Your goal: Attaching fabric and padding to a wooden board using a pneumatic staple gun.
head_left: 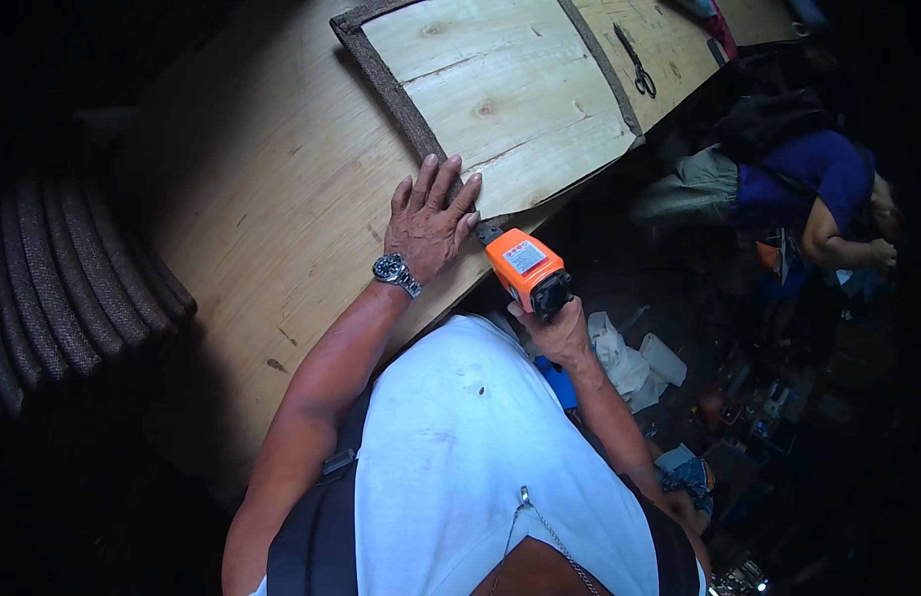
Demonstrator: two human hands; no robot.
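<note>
A wooden panel (520, 84) lies on the table, its edges wrapped in a strip of brown woven fabric (389, 89). My left hand (425, 223) rests with fingers stretched out over the fabric edge at the panel's near left corner. An orange staple gun (525, 263) is gripped by my right hand (560, 333), just beyond the table's edge. Its dark nose meets or nearly meets the panel's near corner, close to my left fingertips; whether it touches I cannot tell. The fingers around the handle are partly hidden under the tool.
The plywood table (252, 228) runs diagonally beneath the panel. Black scissors (639, 72) lie to the panel's right. At the left stands a stack of brown fabric-covered pieces (73, 278). A person in a purple shirt (793, 184) bends at the right. White cloth (624, 363) lies below the table's edge.
</note>
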